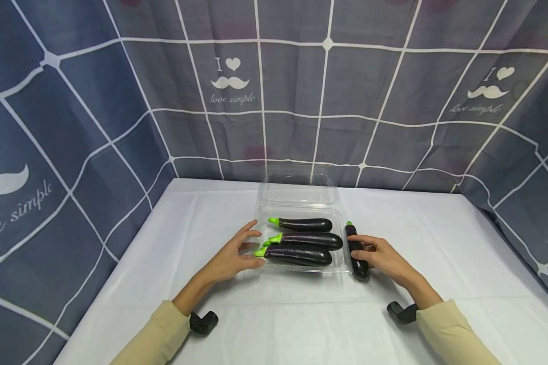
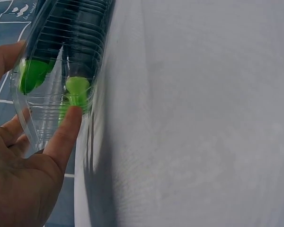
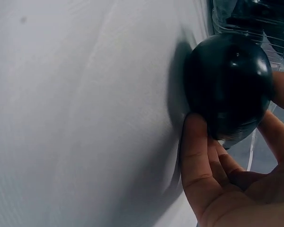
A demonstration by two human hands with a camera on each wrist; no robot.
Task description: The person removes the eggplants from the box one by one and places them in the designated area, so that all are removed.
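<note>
1. A loose eggplant (image 1: 357,253) lay on the table (image 1: 461,263), just beside the right edge of the clear plastic box (image 1: 301,203), with its green stem pointing away from the person.
2. The right hand (image 1: 381,257) gripped this eggplant; in the right wrist view its fingers (image 3: 199,156) were curled around the dark round end (image 3: 227,85).
3. The clear plastic box stood open, and its lid (image 1: 299,180) was tilted up at the far side.
4. Inside the box, three eggplants (image 1: 306,240) lay side by side, all with the green stems (image 1: 274,238) toward the left.
5. The left hand (image 1: 237,256) was open with straight fingers, touching the left wall of the box; in the left wrist view the thumb (image 2: 66,132) pressed the clear wall near one green stem (image 2: 76,87).
6. A white cloth covered the table, and a blue checked curtain (image 1: 96,101) hung behind and at both sides.
</note>
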